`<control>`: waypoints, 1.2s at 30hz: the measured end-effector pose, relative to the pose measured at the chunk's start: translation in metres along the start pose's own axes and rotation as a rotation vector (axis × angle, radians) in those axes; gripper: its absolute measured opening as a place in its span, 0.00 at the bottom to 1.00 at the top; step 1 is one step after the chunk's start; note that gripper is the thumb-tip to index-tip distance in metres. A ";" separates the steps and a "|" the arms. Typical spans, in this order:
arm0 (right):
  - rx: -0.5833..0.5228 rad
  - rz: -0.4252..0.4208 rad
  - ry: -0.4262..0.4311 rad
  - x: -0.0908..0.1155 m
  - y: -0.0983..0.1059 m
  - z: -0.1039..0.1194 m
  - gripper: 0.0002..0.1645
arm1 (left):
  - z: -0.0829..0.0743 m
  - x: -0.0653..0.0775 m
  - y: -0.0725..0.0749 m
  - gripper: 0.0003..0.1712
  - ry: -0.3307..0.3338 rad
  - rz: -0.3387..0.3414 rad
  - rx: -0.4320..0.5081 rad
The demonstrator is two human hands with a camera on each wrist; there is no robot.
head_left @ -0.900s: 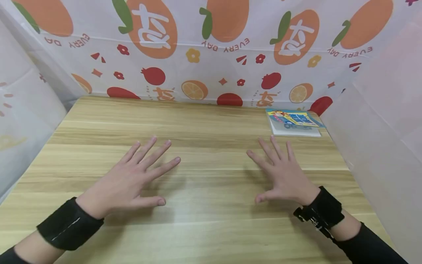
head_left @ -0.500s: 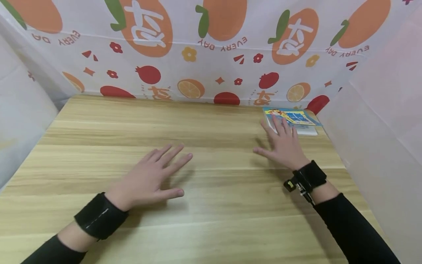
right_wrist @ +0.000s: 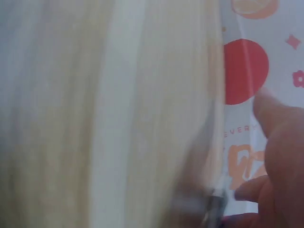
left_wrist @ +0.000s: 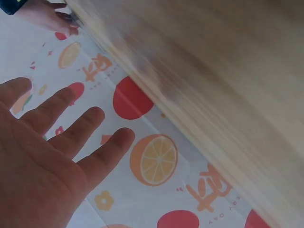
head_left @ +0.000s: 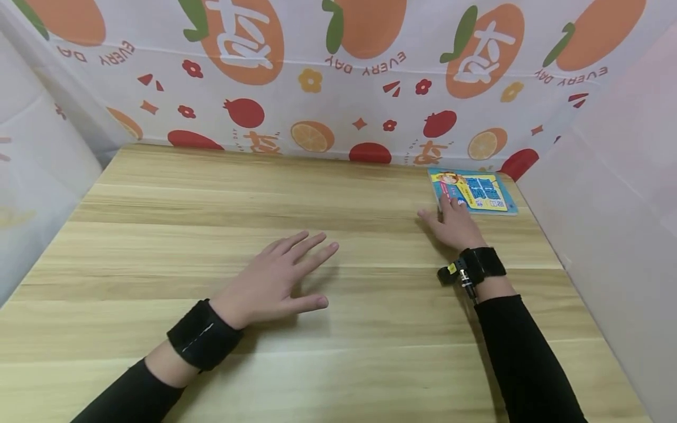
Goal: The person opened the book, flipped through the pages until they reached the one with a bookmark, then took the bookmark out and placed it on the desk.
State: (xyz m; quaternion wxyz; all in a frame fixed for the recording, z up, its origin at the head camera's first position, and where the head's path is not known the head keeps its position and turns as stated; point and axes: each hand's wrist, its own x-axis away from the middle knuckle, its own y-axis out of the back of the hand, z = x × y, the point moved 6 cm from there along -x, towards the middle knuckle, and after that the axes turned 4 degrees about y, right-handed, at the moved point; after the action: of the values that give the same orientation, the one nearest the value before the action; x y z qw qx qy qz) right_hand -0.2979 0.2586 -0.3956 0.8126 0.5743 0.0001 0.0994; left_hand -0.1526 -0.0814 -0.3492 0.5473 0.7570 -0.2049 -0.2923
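Note:
A thin booklet [head_left: 485, 192] with a blue and yellow cartoon cover lies flat at the back right of the wooden table. My right hand [head_left: 456, 228] reaches to its near left corner, fingertips overlapping the cover, the thumb held apart on the left. In the right wrist view, the thumb and bent fingers [right_wrist: 248, 191] show at the right edge, close to a blurred dark edge. Over the middle of the table, my left hand [head_left: 272, 281] is spread palm down and holds nothing; its fingers [left_wrist: 110, 148] appear straight and apart in the left wrist view.
The wooden table [head_left: 211, 194] ends at a fruit-printed white curtain [head_left: 338, 100] along the back. Pale sheets hang at the left and right sides. Black bands [head_left: 205, 335] circle both wrists, and a small camera [head_left: 448, 274] sticks out from the right one.
My right hand has moved forward to the booklet, whose raised cover now lies flat. My left hand has shifted right across the table, still spread.

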 end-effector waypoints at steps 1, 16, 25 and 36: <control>-0.006 0.013 0.000 0.001 -0.001 0.001 0.58 | 0.000 0.000 0.000 0.47 0.005 -0.003 0.000; 0.004 0.086 0.059 0.035 -0.013 0.041 0.57 | 0.001 0.005 0.002 0.46 0.076 -0.010 -0.034; 0.168 0.061 0.227 0.057 -0.028 0.115 0.51 | 0.002 0.005 0.007 0.43 0.097 -0.042 -0.036; 0.279 0.097 0.457 0.091 -0.045 0.180 0.38 | 0.003 0.005 0.007 0.39 0.112 -0.019 -0.019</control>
State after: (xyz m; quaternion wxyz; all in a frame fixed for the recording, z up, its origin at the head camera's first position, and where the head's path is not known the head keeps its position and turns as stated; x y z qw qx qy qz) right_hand -0.1807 0.0906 -0.3661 0.6986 0.6429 0.1698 0.2642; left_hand -0.1506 -0.0892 -0.3440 0.5623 0.7687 -0.1640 -0.2569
